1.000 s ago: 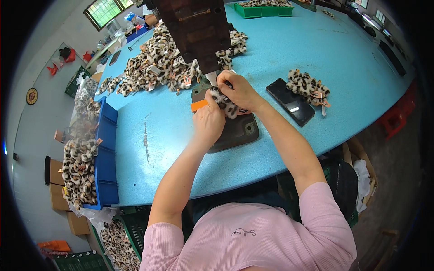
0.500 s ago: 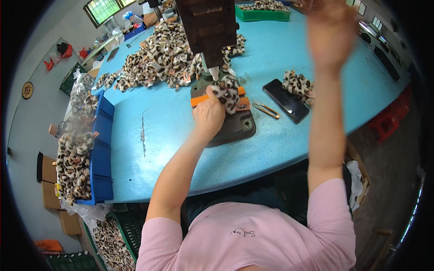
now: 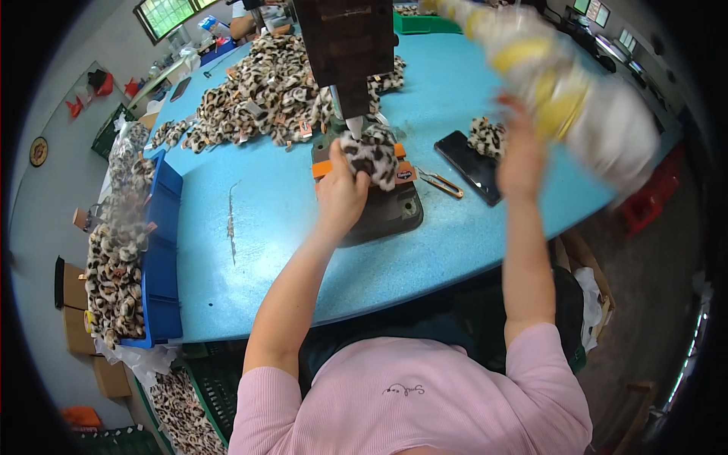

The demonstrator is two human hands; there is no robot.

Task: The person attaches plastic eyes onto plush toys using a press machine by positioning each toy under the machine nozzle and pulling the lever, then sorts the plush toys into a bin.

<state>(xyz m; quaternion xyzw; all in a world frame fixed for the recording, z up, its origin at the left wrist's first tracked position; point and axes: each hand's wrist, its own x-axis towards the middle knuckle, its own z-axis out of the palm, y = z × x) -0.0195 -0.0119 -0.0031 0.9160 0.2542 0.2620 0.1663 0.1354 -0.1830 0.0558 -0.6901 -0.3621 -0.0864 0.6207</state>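
Note:
My left hand point(image 3: 341, 189) pinches a leopard-print fabric piece point(image 3: 373, 155) against the dark base point(image 3: 390, 211) of a bench press, right under its white tip point(image 3: 354, 125). An orange strip point(image 3: 324, 168) lies across the base by my fingers. The press's dark column point(image 3: 345, 38) rises above. My right hand point(image 3: 523, 152) is raised at the right, blurred, its fingers up at a thick handle wrapped in yellow and white point(image 3: 565, 87) that sweeps across the view.
A big heap of leopard-print pieces point(image 3: 265, 83) covers the far side of the blue table point(image 3: 258, 258); a small pile point(image 3: 485, 136) sits by a black phone point(image 3: 474, 165) and small snips point(image 3: 440, 182). Blue bins point(image 3: 163, 250) of pieces line the left edge.
My right hand left the fabric piece, rose high, and now comes down with the wrapped handle. My left hand has stayed on the piece under the press.

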